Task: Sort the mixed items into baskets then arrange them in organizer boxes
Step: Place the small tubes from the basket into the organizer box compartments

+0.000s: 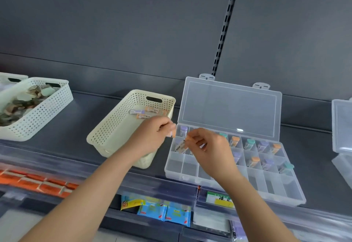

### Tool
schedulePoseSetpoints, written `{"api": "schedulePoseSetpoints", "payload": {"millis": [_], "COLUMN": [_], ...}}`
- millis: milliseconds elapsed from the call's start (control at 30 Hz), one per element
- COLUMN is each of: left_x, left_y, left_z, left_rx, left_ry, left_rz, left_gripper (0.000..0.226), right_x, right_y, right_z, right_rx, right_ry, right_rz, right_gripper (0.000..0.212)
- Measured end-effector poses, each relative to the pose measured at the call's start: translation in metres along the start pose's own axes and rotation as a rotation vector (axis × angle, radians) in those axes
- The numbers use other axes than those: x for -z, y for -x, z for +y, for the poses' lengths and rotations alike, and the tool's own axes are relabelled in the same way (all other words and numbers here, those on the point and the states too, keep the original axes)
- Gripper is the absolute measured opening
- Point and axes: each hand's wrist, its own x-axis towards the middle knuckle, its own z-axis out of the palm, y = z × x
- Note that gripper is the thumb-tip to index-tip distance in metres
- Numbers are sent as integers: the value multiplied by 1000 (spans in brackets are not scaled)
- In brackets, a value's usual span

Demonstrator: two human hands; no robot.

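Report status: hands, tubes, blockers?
Left hand pinches one tube. Right hand holds second tube at organizer box, left end. Few tubes left in basket. No blockers.

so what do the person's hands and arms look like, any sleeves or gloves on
The left hand and right hand are bare: no gloves, and no rings, watch or bracelet show. Both forearms are uncovered too, with no sleeve in view down to the frame's bottom edge.
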Motion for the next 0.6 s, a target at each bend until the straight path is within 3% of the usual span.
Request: {"api": "schedulePoseSetpoints", "payload": {"millis": [167,300,600], "left_x": [-21,-30,-36], "left_y": [15,19,21], "left_z": [16,21,17], "left_rx": [165,292,353], "left_ry": [574,826,939], "left_rz": [-145,-166,-145], "left_gripper": [30,35,23], "right_x": [3,3,-7], "right_y": [17,18,15], "right_z": [8,10,9], "right_rx": [-4,-19,-60], "right_ry": [24,50,50], "right_rz": [5,2,20], "right_gripper": [12,13,10]}}
